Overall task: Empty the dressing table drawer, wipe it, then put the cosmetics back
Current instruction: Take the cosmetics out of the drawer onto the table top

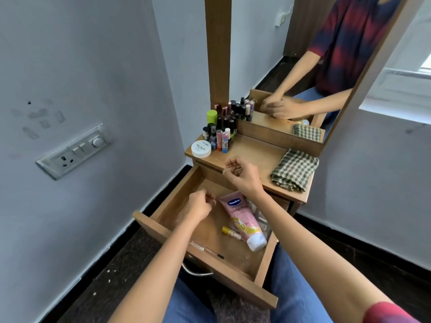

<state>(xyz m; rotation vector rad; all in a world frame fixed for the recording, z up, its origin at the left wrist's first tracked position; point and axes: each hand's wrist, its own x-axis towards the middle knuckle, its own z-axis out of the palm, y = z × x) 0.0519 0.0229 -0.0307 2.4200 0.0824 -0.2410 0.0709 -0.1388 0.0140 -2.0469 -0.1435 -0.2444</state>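
Nearest, blue denim knees [300, 283] below the front panel of a pulled-out brown wooden drawer [235, 284], with a curved metal handle [196, 272] on its face. Inside, along the front wall, a couple of thin pencil-like sticks [206, 249]. Toward the right side, lying flat, a pink Vaseline tube with a white cap [242, 217], cap toward the front. Just beside its left edge, a small yellow-capped stick [229, 231]. Against the right wall, something clear and plastic [258, 215], too hidden to name. Over the left half of the drawer floor, left hand [200, 205], fingers curled in close to the palm; impossible to tell whether holding anything. Farther on, above the front edge of the wooden dressing table top [254, 150], right hand [242, 173], fingers likewise curled narrow, contents not discernible. At the top's left rear, a white round jar [201, 149] in front of a crowd of small upright cosmetic bottles [221, 134], among them a lime-green-capped one [211, 116]. At the right, a folded green-and-white checked cloth [295, 170]. Behind, a wood-framed mirror [256, 43]; on the left wall, a grey switch-and-socket plate [74, 151].
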